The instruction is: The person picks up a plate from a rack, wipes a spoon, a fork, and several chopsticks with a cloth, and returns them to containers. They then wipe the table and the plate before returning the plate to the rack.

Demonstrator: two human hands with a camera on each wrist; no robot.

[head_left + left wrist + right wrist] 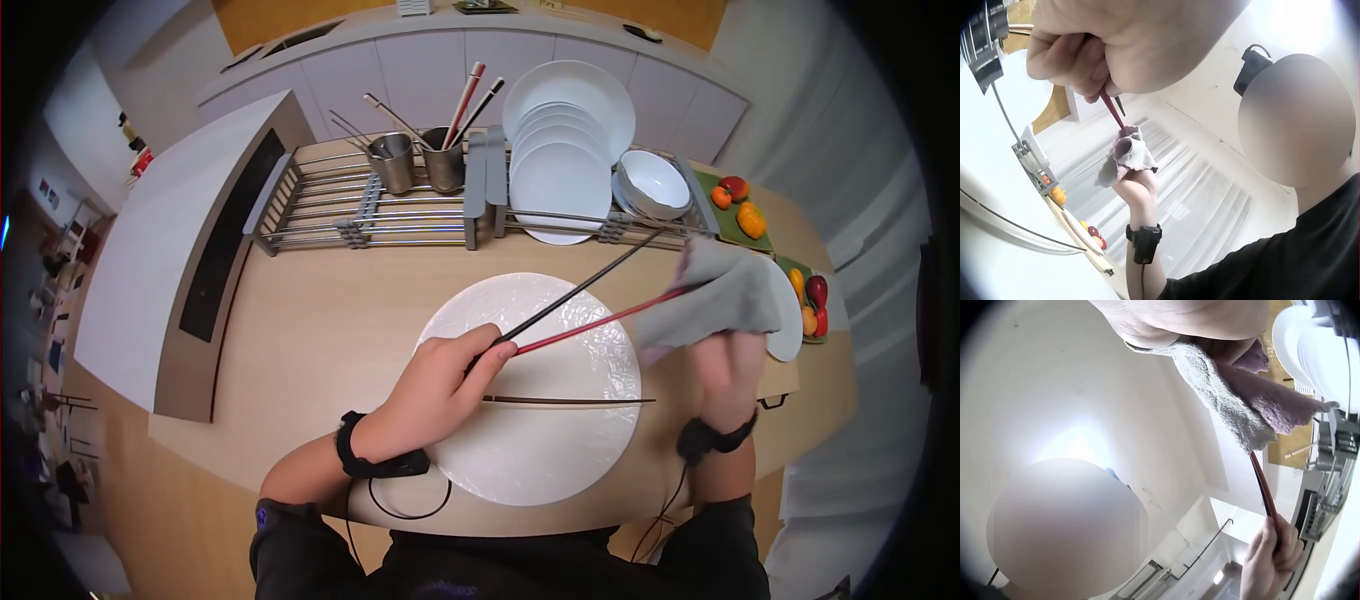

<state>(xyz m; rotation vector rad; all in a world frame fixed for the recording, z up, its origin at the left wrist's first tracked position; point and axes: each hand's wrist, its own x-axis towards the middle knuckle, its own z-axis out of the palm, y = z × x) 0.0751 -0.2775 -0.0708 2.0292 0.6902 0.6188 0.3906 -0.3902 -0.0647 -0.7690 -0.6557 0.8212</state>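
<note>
My left hand (pixel 430 385) grips a red chopstick (pixel 590 325) and a black chopstick (pixel 590 282) together near one end, and their far ends spread apart to the right. A grey and mauve cloth (pixel 712 300) is bunched in my right hand (pixel 726 372), with the red chopstick's far end meeting it. In the right wrist view the cloth (pixel 1216 387) hangs in folds around that end, which is hidden. Below the hands a large white plate (pixel 545 460) with a textured rim lies on the table. A dark brown chopstick (pixel 575 401) lies across it.
Behind the plate, a metal rack (pixel 320 205) holds two steel cups (pixel 393 165) of chopsticks, white plates (pixel 560 185) and bowls (pixel 655 185). Toy produce (pixel 750 220) sits on green trays at right. Another white plate (pixel 784 320) lies beside the right hand. A grey-white box (pixel 185 240) stands left.
</note>
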